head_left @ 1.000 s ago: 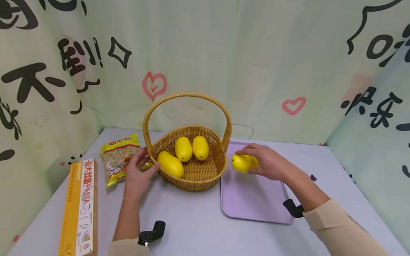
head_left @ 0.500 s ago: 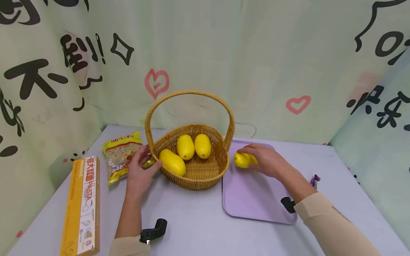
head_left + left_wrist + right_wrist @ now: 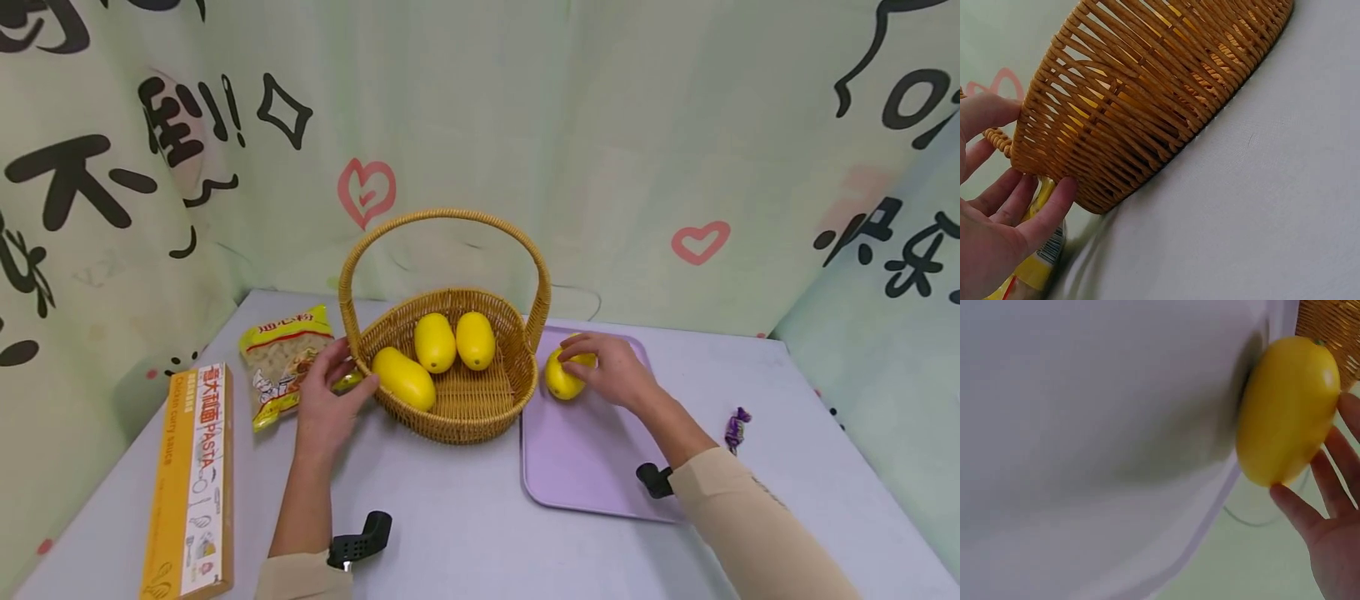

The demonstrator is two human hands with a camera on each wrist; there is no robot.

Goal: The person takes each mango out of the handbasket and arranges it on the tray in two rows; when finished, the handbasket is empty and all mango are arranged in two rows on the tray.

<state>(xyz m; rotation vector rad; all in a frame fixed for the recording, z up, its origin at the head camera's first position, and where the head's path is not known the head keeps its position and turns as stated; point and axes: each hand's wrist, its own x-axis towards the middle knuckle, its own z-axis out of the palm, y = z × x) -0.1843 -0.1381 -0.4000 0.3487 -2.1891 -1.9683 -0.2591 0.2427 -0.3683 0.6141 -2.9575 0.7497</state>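
My left hand (image 3: 330, 408) rests against the left side of a wicker basket (image 3: 465, 432), its fairly straight fingers touching the outer wall near the handle's foot. The left wrist view shows those fingertips on the basket's woven side (image 3: 1129, 125). Inside lie three smooth yellow oval fruits, one of them a fruit (image 3: 405, 379) near the left rim. Another such fruit (image 3: 564, 383) lies on the purple tray (image 3: 592, 467), close to its left edge. My right hand (image 3: 611, 371) is over it with loosely spread fingers; the right wrist view shows fingertips touching the fruit's side (image 3: 1288, 412).
Left of the basket lies a yellow bag of pasta (image 3: 288, 362), partly behind my left hand. A long pasta box (image 3: 191, 483) lies at the table's left. A purple wrapped candy (image 3: 737, 427) is right of the tray. A curtain (image 3: 600, 167) hangs behind.
My right hand has lowered the yellow fruit onto the tray, loosened its grip and shifted slightly. The fruit has turned and shows more of itself. My left hand has stayed at the basket.
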